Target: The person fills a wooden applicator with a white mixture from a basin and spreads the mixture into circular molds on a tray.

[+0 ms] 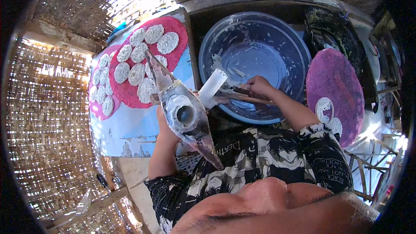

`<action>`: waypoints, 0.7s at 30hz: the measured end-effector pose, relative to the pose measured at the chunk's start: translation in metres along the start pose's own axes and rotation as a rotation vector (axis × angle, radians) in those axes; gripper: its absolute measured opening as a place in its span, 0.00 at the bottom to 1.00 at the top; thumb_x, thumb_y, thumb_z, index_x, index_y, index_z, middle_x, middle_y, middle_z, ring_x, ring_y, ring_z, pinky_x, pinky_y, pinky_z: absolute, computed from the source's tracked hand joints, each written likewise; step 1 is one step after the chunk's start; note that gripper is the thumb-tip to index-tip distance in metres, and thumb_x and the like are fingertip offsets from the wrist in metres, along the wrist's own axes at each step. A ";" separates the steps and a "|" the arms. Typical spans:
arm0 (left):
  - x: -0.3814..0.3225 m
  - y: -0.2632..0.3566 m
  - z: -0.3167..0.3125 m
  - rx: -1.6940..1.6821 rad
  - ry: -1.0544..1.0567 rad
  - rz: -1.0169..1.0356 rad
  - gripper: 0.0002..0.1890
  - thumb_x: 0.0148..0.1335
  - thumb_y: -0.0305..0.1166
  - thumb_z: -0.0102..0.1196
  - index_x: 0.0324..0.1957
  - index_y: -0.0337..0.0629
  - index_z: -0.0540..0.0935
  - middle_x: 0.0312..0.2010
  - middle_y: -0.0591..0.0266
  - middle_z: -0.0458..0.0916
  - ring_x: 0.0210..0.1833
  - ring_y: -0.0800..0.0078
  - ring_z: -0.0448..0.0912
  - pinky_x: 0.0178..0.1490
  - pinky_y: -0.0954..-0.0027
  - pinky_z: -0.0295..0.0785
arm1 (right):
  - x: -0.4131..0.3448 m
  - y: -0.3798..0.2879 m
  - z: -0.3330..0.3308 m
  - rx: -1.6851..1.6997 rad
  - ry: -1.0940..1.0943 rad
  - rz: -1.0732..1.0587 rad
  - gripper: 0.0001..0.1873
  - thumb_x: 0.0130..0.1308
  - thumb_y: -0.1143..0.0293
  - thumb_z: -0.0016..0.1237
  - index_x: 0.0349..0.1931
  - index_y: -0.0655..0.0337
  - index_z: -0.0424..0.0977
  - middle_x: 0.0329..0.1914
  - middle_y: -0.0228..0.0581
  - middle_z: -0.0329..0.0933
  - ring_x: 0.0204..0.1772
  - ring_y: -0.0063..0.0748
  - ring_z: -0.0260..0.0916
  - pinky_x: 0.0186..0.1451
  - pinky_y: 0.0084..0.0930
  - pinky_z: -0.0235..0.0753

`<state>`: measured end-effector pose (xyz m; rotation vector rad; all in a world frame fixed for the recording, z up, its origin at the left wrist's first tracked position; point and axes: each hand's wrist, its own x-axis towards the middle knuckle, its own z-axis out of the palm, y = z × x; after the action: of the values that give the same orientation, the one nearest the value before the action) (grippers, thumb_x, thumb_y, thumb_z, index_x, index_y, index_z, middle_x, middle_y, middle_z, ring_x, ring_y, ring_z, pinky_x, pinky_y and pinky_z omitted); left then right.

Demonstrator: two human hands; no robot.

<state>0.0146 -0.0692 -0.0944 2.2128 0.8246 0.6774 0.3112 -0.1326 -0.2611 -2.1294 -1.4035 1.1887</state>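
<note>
My left hand [164, 125] grips a dough-smeared wooden press body [172, 95] with pointed ends, tilted over the table's edge. A round hole [186, 115] in its middle is ringed with white paste. Beside it a white cylinder [213, 86] sticks up at a slant. My right hand [261, 86] is over the near part of a large blue plastic basin [255, 16], its fingers closed around a wooden bar [252, 98] with white dough on it. How the bar and cylinder join is hidden. Smears of white dough [239, 71] cling to the basin's inside.
Left, a red oval mat [176, 27] and a pink mat [101, 109] bear several white noodle-like discs [168, 43] on a blue-white tabletop [136, 133]. A purple oval mat [338, 81] with two white pieces leans right of the basin. Woven bamboo walls [48, 104] stand close by.
</note>
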 end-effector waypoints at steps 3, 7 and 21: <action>-0.006 -0.018 0.009 -0.332 0.056 -0.090 0.14 0.55 0.32 0.46 0.41 0.34 0.72 0.30 0.58 0.74 0.34 0.68 0.73 0.38 0.68 0.71 | -0.014 -0.011 -0.011 0.055 -0.019 0.048 0.10 0.48 0.65 0.46 0.30 0.58 0.76 0.21 0.40 0.75 0.26 0.33 0.73 0.31 0.30 0.70; -0.004 -0.029 0.008 -0.970 0.177 -0.315 0.15 0.55 0.33 0.48 0.42 0.34 0.71 0.32 0.58 0.75 0.34 0.70 0.73 0.36 0.71 0.71 | -0.026 -0.029 -0.024 0.208 -0.056 0.101 0.09 0.52 0.66 0.45 0.31 0.58 0.76 0.19 0.35 0.73 0.21 0.22 0.69 0.25 0.23 0.67; 0.034 0.001 -0.031 -0.556 0.298 0.010 0.15 0.42 0.25 0.60 0.36 0.40 0.73 0.28 0.64 0.76 0.30 0.77 0.75 0.32 0.77 0.71 | -0.175 -0.117 -0.151 0.808 -0.188 -0.432 0.24 0.56 0.59 0.43 0.41 0.76 0.68 0.18 0.37 0.69 0.12 0.16 0.54 0.14 0.12 0.50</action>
<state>0.0171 -0.0334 -0.0660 1.6381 0.6634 1.1089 0.3303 -0.2056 -0.0134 -1.1295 -1.0920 1.4581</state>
